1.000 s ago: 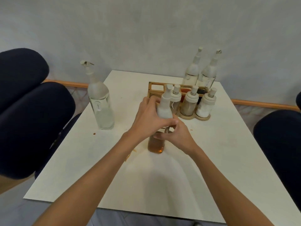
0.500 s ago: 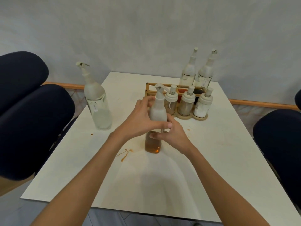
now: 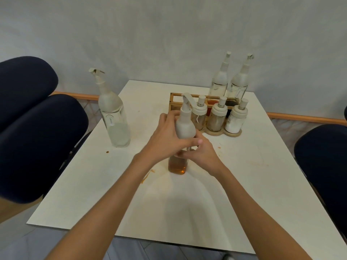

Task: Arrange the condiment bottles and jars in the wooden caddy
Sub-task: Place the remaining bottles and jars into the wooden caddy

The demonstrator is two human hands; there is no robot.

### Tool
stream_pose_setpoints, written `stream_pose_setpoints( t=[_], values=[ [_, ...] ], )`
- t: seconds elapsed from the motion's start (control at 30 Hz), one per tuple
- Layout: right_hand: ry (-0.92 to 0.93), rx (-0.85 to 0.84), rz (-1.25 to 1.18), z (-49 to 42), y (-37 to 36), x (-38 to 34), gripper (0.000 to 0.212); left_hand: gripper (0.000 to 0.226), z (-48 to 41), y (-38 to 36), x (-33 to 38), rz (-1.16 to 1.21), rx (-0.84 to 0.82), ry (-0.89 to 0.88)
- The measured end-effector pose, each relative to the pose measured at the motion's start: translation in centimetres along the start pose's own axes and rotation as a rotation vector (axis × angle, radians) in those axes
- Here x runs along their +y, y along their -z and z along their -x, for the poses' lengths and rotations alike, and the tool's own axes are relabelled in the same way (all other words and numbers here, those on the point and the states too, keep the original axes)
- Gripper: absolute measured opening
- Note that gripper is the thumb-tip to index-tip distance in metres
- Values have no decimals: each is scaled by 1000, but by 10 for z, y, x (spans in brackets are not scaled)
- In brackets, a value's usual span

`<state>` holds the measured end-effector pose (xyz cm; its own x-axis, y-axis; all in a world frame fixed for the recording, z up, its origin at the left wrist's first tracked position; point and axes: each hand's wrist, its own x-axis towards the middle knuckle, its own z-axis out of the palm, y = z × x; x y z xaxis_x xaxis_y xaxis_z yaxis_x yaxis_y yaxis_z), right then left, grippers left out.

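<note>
The amber bottle (image 3: 178, 166)'s middle is hidden under both hands' grip; labels can't be read.

Eatery: condiment caddy (image 3: 189, 102), table (image 3: 244, 166)

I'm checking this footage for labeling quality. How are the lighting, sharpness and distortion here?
Head view: soft, even light; a faint shadow on the table below the amber bottle. Wide-angle bending swells the dark chairs at the edges. Both hands, left hand and right hand, look slightly soft; bottle labels unreadable.
</note>
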<state>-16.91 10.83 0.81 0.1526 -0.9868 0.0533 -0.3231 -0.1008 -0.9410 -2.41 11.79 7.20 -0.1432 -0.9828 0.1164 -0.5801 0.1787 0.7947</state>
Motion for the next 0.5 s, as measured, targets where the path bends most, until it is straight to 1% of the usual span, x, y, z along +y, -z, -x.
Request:
stream_pose_setpoints(
  t=[0.07, 0.1, 0.2, 0.3, 0.43, 0.5],
  values=[
    [-6, -3, -8, 1, 1, -1, 71, 81, -3, -1, 0, -41, 67, -20],
    [-10, -5, -14, 1, 1, 0, 71, 76, -5, 2, 0, -41, 63, -35],
    [-18, -12, -27, 2, 3, -1, 71, 64, -9, 14, -2, -1, -36, -56],
    [-13, -10, -28, 3, 3, -1, 74, 64, -9, 22, -4, 29, -75, -43],
    [-6, 5, -20, 1, 1, -1, 69, 62, -2, 8, -2, 79, -4, -24],
    [22, 9, -26, 2, -3, -2, 72, 65, 0, -8, 0, 120, 69, 14]
  ],
)
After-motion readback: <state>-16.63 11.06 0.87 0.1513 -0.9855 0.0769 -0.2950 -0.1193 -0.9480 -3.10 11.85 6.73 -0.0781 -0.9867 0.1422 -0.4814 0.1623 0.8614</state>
